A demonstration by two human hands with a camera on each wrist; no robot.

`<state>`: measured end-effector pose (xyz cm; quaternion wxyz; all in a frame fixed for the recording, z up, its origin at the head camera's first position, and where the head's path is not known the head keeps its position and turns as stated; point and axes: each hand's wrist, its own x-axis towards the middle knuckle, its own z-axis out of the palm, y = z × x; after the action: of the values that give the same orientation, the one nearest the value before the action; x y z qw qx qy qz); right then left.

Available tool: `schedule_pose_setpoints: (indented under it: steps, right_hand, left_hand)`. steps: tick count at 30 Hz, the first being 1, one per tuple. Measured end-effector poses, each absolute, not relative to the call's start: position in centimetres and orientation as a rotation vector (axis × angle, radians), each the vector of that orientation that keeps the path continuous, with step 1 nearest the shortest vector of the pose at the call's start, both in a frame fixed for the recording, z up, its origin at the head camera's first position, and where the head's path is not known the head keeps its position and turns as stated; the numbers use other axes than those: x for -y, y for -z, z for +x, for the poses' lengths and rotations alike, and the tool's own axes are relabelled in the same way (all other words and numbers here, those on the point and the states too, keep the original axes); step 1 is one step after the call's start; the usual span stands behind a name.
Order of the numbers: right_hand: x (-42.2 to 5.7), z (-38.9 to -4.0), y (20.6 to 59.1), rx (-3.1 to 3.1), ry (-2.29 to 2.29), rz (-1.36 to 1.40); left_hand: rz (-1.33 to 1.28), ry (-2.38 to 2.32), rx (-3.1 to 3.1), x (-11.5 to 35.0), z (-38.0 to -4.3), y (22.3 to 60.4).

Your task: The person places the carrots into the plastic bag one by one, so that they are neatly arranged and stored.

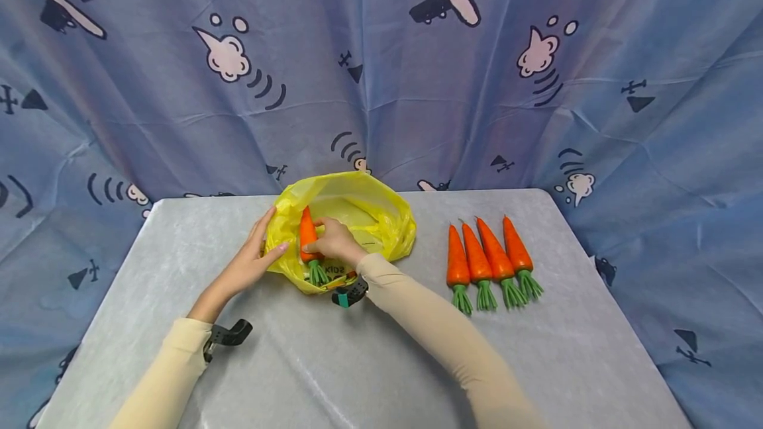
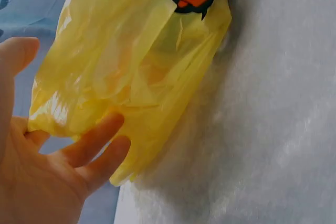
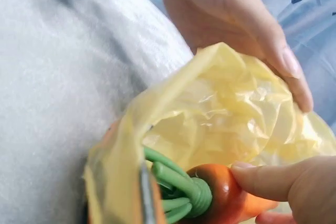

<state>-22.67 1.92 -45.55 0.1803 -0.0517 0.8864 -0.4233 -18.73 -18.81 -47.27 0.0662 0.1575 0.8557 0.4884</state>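
A yellow plastic bag [image 1: 390, 220] stands on the table with its mouth wide apart. Inside its left part lies an orange carrot [image 1: 307, 234] with green stem stubs pointing toward the person. My right hand [image 1: 338, 241] reaches into the bag and pinches this carrot; in the right wrist view the thumb presses its orange body near the stems [image 3: 197, 198]. Against the bag's left side rests my left hand [image 1: 250, 262]. The left wrist view shows its fingers [image 2: 97, 140] extended and touching the outside of the plastic. The bag's bottom is mostly hidden.
To the right of the bag, several carrots [image 1: 477, 253] lie side by side on the grey-white table [image 1: 286, 376], stems toward the person. A blue curtain [image 1: 381, 71] with plane prints hangs behind the table and along its sides.
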Motion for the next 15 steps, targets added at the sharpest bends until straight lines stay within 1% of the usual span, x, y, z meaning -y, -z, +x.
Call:
schedule_pose_setpoints:
  steps: [8, 15]
  right_hand:
    - [-2.8, -22.3, 44.0, -2.464, 1.192, -0.1]
    - [-2.5, -22.7, 45.1, -2.38, 1.28, -0.137]
  left_hand:
    - [0.456, -1.607, -2.367, 18.9, -18.3, 46.7]
    - [0.384, -1.677, -2.188, 19.2, -17.8, 46.5]
